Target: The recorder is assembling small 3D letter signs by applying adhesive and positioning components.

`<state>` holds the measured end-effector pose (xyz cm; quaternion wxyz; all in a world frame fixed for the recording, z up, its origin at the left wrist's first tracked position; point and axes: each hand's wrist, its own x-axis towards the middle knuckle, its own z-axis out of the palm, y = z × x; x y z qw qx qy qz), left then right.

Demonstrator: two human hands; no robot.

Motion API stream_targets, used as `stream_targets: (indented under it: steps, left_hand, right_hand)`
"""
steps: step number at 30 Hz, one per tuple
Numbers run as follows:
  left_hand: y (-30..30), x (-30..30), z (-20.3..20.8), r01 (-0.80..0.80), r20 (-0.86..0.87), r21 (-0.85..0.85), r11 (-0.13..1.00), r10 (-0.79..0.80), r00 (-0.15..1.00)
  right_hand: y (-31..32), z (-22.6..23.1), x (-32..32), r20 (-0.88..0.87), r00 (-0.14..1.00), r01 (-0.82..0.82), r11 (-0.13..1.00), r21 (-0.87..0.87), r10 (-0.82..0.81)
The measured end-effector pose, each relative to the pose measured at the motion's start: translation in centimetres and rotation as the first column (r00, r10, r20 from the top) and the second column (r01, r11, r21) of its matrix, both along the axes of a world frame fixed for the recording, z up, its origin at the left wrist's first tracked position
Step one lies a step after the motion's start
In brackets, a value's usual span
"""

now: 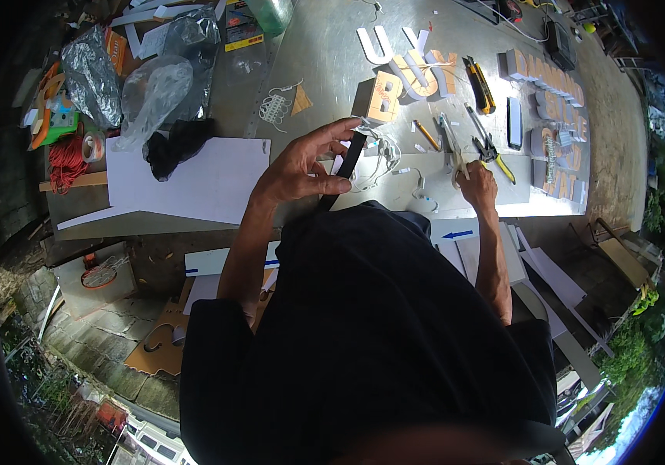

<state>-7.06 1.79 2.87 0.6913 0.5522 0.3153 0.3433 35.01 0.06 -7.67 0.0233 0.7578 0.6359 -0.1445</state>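
Observation:
My left hand (295, 167) is curled round a narrow black bar (353, 153), with the thumb near its lower part and the fingers by its upper end. Thin white wires with small modules (383, 159) lie in loose loops beside the bar. My right hand (477, 186) is closed on the pale handles of a scissors-like tool (449, 133), whose grey end points away from me. Just right of that hand lie pliers with yellow-and-black handles (494, 151). An orange pencil-like stick (427, 135) lies between my hands. Beyond them stands a block letter B (384, 98).
Other block letters (418, 74) and a yellow-black utility knife (480, 85) lie farther back. A phone (514, 122) and rows of letters (553, 136) are at right. On the left are a white sheet (208, 167), plastic bags (154, 93) and red cord (73, 161).

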Motion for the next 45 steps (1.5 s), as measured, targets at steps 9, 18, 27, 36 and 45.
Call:
stream_targets:
  steps: [9,18,27,36,45]
  left_hand:
    - [-0.1,-0.5,0.8,0.009,-0.068,0.019,1.000,-0.008,0.998]
    - [-0.1,0.5,1.1,0.090,-0.101,0.015,0.996,-0.088,0.991]
    - [-0.6,0.9,0.1,0.094,-0.096,0.080,0.992,-0.087,0.992]
    - [-0.7,0.9,0.2,0.127,-0.073,0.009,0.992,-0.126,0.989]
    - [-0.9,1.6,0.3,0.155,-0.073,-0.018,0.988,-0.156,0.985]
  right_hand:
    - [-4.7,10.2,-4.1,-0.901,0.117,-0.188,0.882,-0.433,-0.418]
    - [-6.0,12.1,-5.0,-0.931,0.032,-0.434,0.834,-0.341,-0.364]
    - [-4.9,12.3,-6.3,-0.911,0.147,-0.385,0.826,-0.411,-0.384]
    - [-4.9,11.5,-5.6,-0.916,0.223,-0.404,0.824,-0.397,-0.332]
    - [-4.1,11.3,-7.1,-0.897,0.239,-0.392,0.809,-0.439,-0.372]
